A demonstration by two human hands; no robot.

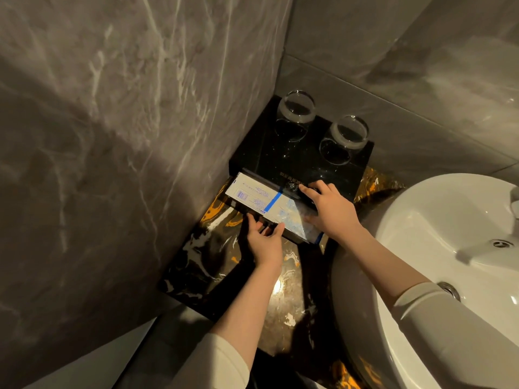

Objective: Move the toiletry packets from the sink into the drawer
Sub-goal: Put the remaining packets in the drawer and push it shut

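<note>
Left hand [265,242] gripping open black drawer's [292,234] front edge, right hand [328,209] spread flat on white, blue-striped toiletry packets [261,196] inside

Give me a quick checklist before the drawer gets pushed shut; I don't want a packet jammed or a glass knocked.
1. Drawer open: ok, pulled out of the black box.
2. Packets inside drawer: ok, lying flat; count cannot tell.
3. Sink free of packets: ok in the part that shows; its right side is out of view.
4. Left hand on drawer front: ok.
5. Right hand out of the closing gap: not ok, it rests over the drawer's right end.
6. Glasses steady on box: ok, both upright.
</note>
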